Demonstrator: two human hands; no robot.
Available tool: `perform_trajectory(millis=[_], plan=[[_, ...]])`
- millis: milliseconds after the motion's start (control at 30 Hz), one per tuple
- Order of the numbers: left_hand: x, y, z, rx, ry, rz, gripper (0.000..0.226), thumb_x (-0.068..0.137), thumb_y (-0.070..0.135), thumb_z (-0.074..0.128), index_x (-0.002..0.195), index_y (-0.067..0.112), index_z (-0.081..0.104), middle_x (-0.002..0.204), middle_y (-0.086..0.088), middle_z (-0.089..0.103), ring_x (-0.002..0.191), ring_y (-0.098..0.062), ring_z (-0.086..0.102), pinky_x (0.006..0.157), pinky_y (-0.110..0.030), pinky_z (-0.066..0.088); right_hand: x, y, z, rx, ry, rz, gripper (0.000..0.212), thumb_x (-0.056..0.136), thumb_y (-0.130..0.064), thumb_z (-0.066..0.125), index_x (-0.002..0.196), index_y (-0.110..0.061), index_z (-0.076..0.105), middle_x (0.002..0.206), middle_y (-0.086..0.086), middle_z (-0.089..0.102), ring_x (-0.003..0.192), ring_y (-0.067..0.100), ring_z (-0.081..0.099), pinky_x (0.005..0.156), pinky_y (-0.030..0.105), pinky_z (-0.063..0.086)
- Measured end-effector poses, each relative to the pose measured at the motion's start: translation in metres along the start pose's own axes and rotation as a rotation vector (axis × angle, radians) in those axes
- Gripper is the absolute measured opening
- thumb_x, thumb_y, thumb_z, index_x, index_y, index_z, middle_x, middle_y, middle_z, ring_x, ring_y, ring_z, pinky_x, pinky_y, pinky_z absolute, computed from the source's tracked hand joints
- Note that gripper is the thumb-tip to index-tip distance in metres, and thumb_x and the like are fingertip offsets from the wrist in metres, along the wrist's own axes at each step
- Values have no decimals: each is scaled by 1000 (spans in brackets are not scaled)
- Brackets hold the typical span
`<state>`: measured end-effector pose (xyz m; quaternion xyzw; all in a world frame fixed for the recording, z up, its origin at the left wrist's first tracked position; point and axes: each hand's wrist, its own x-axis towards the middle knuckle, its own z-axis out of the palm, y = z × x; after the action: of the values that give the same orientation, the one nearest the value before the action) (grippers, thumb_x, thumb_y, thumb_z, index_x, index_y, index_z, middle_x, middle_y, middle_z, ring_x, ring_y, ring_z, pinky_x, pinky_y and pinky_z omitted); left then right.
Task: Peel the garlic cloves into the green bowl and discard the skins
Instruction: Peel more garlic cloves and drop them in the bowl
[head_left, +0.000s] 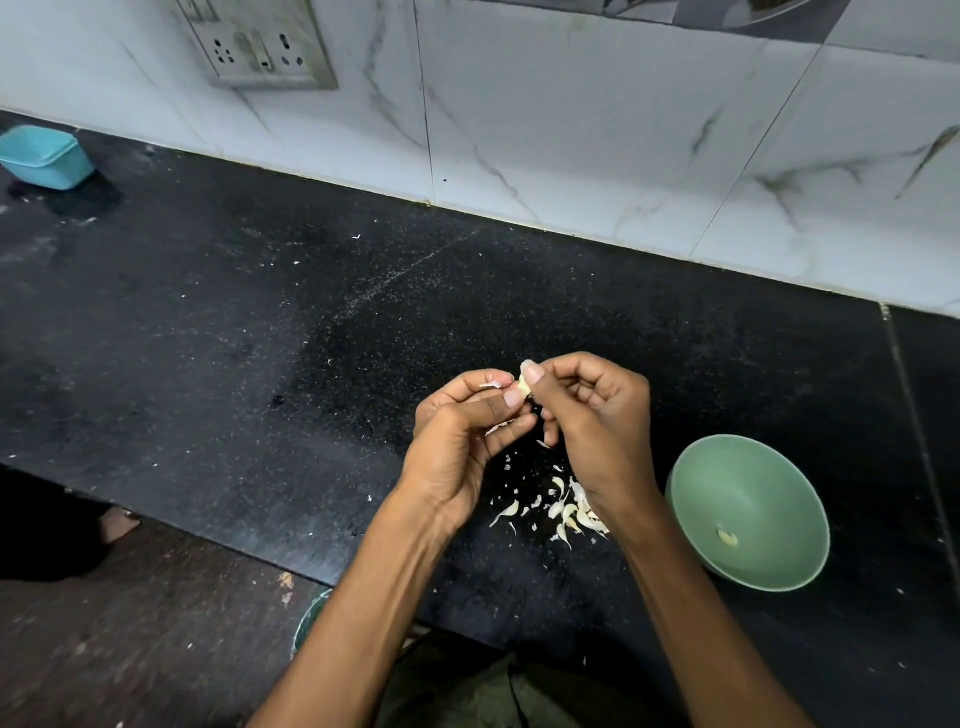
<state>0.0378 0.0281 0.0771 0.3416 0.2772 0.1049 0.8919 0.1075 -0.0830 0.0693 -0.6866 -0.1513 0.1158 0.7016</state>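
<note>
Garlic clove (523, 385) pinched between fingertips of left hand (467, 441) and right hand (592, 415), both curled tight. Loose skins (563, 512) below the fingers on black counter (260, 338). Green bowl (748, 512) right of them, one peeled clove (727, 537) inside.

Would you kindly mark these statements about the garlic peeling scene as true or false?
1. Both hands hold one garlic clove above the counter. True.
2. The green bowl is empty. False: one peeled clove lies in it.
3. The skins lie on the counter beside the bowl. True.
4. The blue container touches the green bowl. False: it stands far off at the counter's left end.
</note>
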Motion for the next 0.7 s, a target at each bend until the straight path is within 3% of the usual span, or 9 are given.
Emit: perform_trajectory(millis=[200, 333, 433, 600, 700], plan=[[1, 2, 0, -70, -10, -80, 17, 72, -7, 64, 87, 1, 68, 76, -11, 70, 66, -16, 70, 63, -23, 61, 2, 3, 1, 123, -40, 68, 15, 95, -7, 70, 80, -5, 72, 70, 15, 65, 54, 24, 49, 46, 26, 44], [1, 0, 3, -131, -4, -126, 18, 85, -14, 54, 99, -6, 62, 77, -13, 71, 65, -16, 71, 61, -21, 60, 1, 4, 4, 184, -29, 75, 20, 98, -2, 63, 80, -7, 70, 66, 4, 62, 54, 15, 51, 46, 22, 42], [1, -1, 3, -189, -24, -154, 41, 78, -9, 58, 119, -8, 58, 85, -15, 69, 69, -15, 70, 62, -20, 59, 0, 7, 7, 157, -26, 62, 23, 102, -4, 59, 81, -10, 69, 66, -3, 62, 55, 9, 51, 45, 20, 41], [3, -4, 2, -188, 7, -153, 37, 86, -10, 56, 123, -13, 59, 95, -17, 70, 79, -17, 71, 68, -21, 60, -2, 16, 9, -111, -28, -32, 21, 104, -15, 56, 84, -19, 62, 74, -12, 61, 66, 3, 55, 59, 19, 44], [3, -5, 4, -74, 85, -92, 25, 88, -14, 56, 111, -14, 64, 92, -18, 73, 79, -19, 74, 73, -22, 62, -2, 20, 8, -395, 17, -206, 13, 99, -12, 57, 86, -14, 58, 83, -8, 61, 76, 9, 59, 69, 28, 48]])
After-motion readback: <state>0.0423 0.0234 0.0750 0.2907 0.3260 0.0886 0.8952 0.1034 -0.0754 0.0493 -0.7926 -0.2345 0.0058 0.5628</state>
